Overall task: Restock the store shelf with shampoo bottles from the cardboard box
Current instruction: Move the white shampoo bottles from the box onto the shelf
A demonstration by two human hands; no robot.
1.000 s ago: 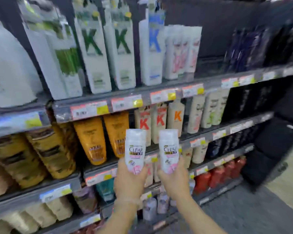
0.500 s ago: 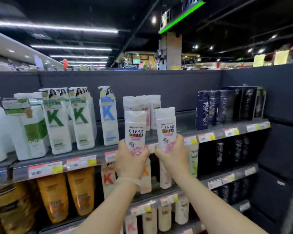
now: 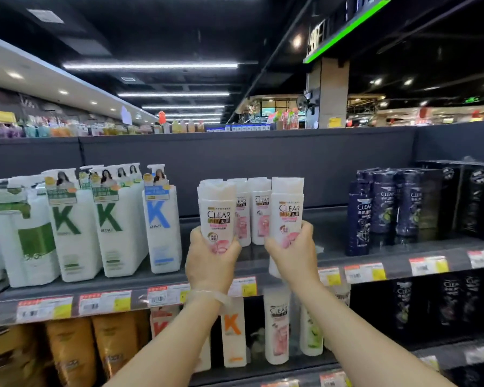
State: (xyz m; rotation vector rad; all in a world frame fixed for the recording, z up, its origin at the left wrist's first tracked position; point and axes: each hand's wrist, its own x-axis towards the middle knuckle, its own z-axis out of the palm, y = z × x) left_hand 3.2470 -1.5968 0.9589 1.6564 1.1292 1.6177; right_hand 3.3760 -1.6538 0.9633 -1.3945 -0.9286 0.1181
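I'm at the placing step: each hand carries one white Clear bottle up at top-shelf height. My left grip [image 3: 211, 259] is wrapped around the lower half of the left bottle [image 3: 218, 212]; my right grip [image 3: 292, 251] is wrapped the same way around the right bottle [image 3: 287, 210]. Both bottles stand upright, long axis vertical, caps up, labels facing me. Just beyond the grips stand matching bottles [image 3: 253, 212] on the top shelf [image 3: 333, 258]. Next, I judge, both go forward over the shelf lip and down in front of that row, bases flat.
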